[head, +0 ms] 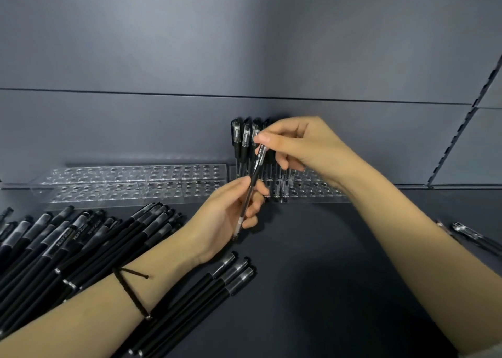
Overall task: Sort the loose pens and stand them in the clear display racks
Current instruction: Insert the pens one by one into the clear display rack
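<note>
Two hands share one pen (251, 186): our right hand (296, 143) pinches its cap, left hand (231, 213) its lower barrel, near-upright just before the right rack (312, 189).

Dim, soft light; wide-angle edge bending

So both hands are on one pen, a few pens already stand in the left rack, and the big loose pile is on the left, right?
Not quite: in the head view the standing pens are in the right rack; the left rack is empty. Both the left hand and right hand do hold one pen, with the loose pile on the left.
</note>
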A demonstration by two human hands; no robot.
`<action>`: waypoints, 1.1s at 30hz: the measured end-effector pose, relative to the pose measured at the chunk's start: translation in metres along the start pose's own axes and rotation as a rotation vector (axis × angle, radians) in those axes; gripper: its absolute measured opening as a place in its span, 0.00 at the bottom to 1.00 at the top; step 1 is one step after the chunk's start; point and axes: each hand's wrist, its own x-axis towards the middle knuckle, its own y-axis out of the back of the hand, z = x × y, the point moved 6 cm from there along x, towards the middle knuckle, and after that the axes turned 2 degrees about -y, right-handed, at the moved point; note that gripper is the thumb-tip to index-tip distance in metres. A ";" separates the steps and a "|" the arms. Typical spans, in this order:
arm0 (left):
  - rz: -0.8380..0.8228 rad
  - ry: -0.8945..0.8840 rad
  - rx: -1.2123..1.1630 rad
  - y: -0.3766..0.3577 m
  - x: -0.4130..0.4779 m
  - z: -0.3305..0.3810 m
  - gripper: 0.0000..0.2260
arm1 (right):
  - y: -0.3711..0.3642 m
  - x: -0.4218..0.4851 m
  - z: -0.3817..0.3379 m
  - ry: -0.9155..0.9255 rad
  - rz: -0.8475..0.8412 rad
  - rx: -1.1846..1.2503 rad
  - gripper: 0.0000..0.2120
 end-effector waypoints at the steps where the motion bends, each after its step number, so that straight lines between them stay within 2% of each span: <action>1: 0.016 -0.021 -0.010 0.001 0.000 0.001 0.13 | -0.001 0.000 0.001 -0.003 -0.019 0.043 0.06; 3: 0.049 -0.047 -0.006 0.002 0.001 0.003 0.13 | -0.005 0.002 0.004 0.000 -0.029 0.091 0.08; 5: 0.108 -0.089 0.216 0.006 0.002 0.005 0.14 | -0.001 0.005 0.005 0.001 0.058 0.153 0.09; 6: 0.137 -0.133 0.457 0.008 0.001 0.008 0.15 | 0.005 0.007 0.004 0.007 0.129 0.201 0.09; 9: 0.099 -0.314 1.443 -0.001 -0.007 0.004 0.19 | 0.037 0.005 0.000 0.065 0.403 0.344 0.08; 10: 0.059 -0.359 1.659 -0.008 -0.011 0.000 0.20 | 0.048 0.002 0.000 0.087 0.494 0.352 0.08; 11: 0.026 -0.377 1.762 -0.014 -0.013 -0.003 0.20 | 0.059 0.000 -0.001 0.111 0.574 0.338 0.08; 13: -0.016 -0.341 1.817 -0.021 -0.014 -0.007 0.22 | 0.073 -0.006 -0.005 0.188 0.694 0.244 0.08; 16: -0.054 -0.231 1.825 -0.022 -0.012 -0.010 0.30 | 0.083 -0.010 -0.010 0.294 0.784 -0.051 0.09; 18: -0.064 -0.165 1.819 -0.020 -0.014 -0.011 0.31 | 0.083 -0.009 -0.010 0.316 0.779 -0.165 0.09; 22: -0.056 -0.120 1.794 -0.020 -0.013 -0.009 0.18 | 0.082 -0.004 -0.003 0.312 0.750 -0.214 0.07; 33: -0.004 -0.107 1.824 -0.019 -0.013 -0.007 0.18 | 0.063 0.009 0.028 0.203 0.630 -0.451 0.05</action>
